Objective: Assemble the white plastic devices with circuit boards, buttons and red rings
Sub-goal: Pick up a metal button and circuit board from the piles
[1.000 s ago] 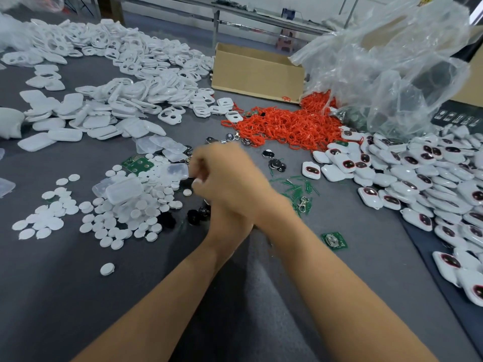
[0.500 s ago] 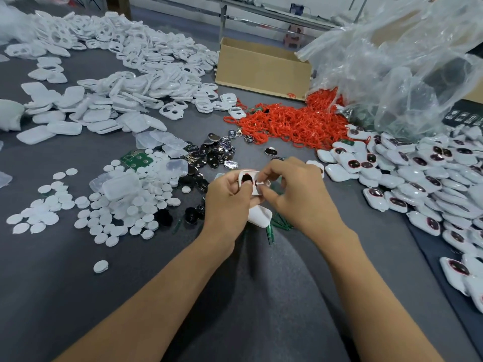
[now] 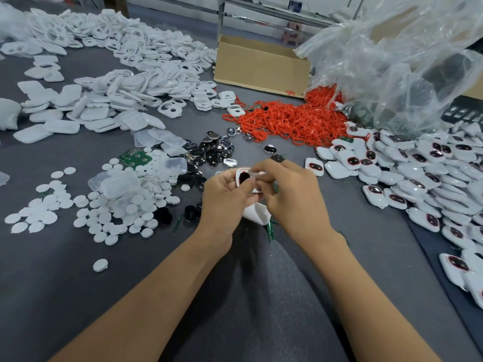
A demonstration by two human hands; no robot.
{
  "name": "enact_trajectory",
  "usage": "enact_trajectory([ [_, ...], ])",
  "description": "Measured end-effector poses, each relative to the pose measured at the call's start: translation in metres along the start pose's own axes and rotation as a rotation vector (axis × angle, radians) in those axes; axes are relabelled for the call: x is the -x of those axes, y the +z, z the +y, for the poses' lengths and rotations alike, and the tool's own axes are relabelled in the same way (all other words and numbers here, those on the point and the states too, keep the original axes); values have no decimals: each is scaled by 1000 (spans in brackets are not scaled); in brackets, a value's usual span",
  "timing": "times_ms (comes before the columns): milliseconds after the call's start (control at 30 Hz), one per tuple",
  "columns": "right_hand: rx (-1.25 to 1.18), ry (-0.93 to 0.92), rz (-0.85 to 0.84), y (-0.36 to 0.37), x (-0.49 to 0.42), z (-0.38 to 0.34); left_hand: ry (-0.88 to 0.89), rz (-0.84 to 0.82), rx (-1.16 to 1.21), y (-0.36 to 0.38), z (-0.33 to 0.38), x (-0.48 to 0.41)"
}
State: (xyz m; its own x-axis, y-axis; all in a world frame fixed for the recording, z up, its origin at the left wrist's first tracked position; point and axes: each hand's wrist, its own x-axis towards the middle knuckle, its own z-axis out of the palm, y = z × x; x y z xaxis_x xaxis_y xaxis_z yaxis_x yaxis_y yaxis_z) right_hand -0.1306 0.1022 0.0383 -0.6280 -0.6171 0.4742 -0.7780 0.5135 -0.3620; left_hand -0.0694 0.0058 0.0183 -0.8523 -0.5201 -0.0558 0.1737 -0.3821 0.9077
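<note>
Fingers [image 3: 247, 182] of the left hand [image 3: 222, 199] curl round a white device [image 3: 241, 177] and hold it over the surface [image 3: 78, 296], while the right hand [image 3: 298, 199] pinches its top edge. At 9 o'clock from the hands lies a heap of white round buttons [image 3: 117, 207]; a swinging left elbow could knock them about. I think the small part could slip from the pinch and get lost among the dark shiny pieces [image 3: 211, 150] at 11 o'clock. Another white shell [image 3: 257, 215] sits tucked under both hands and might drop. Bare grey room lies at 7 o'clock. At 3 o'clock the done devices [image 3: 418, 165] crowd close, so the right arm has little room.
</note>
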Motion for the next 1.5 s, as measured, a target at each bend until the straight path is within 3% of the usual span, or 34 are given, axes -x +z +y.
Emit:
enact_trajectory([
  [267,-188,24,-16,-7,9,2,-5,101,-21,-1,-1,-3],
  [467,-160,-52,-25,-10,11,4,-24,138,-45,1,-1,-5],
  [633,-139,170,143,-30,6,29,-45,119,-22,0,-1,-4],
  [833,-42,424,-78,-42,8,61,-37,131,-21,-1,-2,-5],
  [967,-143,351,-178,-38,9,53,-32,145,-19,0,-2,-4],
  [1133,46,289,-268,-23,9,47,-57,119,5,-1,-2,-4],
  [1500,-35,366,-281,-26,9,49,-35,72,-146,-4,-6,-5],
])
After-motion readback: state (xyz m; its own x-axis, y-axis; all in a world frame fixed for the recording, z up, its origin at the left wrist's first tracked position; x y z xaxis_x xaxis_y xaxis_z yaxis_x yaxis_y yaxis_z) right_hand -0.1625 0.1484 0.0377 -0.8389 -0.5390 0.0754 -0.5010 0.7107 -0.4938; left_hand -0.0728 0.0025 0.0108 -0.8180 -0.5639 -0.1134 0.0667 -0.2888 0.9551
